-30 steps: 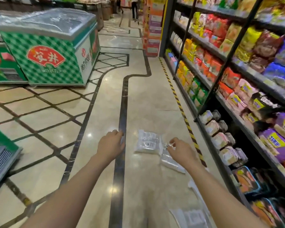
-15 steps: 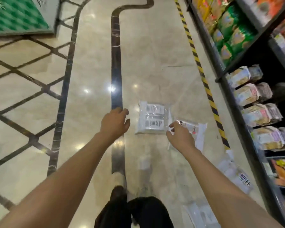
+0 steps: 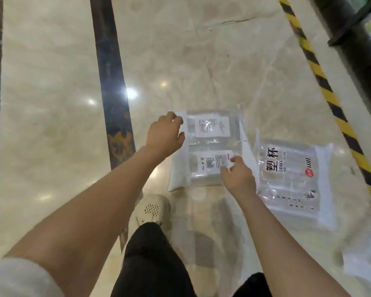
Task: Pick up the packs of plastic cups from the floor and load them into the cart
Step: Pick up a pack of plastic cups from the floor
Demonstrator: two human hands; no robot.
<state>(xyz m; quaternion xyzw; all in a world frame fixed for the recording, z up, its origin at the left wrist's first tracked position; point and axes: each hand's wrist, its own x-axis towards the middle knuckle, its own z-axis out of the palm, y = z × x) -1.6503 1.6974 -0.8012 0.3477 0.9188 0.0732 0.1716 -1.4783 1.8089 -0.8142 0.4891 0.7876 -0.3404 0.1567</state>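
Two clear packs of plastic cups lie flat on the glossy marble floor. The nearer pack shows white labels with a barcode. My left hand hovers over its upper left corner with fingers curled and apart. My right hand reaches its lower right edge, fingertips at the label; whether it grips the plastic is unclear. A second pack with black printed characters lies just to the right, untouched. No cart is in view.
A black shelf post and yellow-black floor tape run along the right. Another pack's white edge shows at the lower right. My white shoe and black trouser leg stand just below the packs. A dark inlay stripe crosses the floor.
The view has tilted down and closed in on the floor. Both hands have moved from beside the labelled pack to over it, the right hand shifting left off the second pack.
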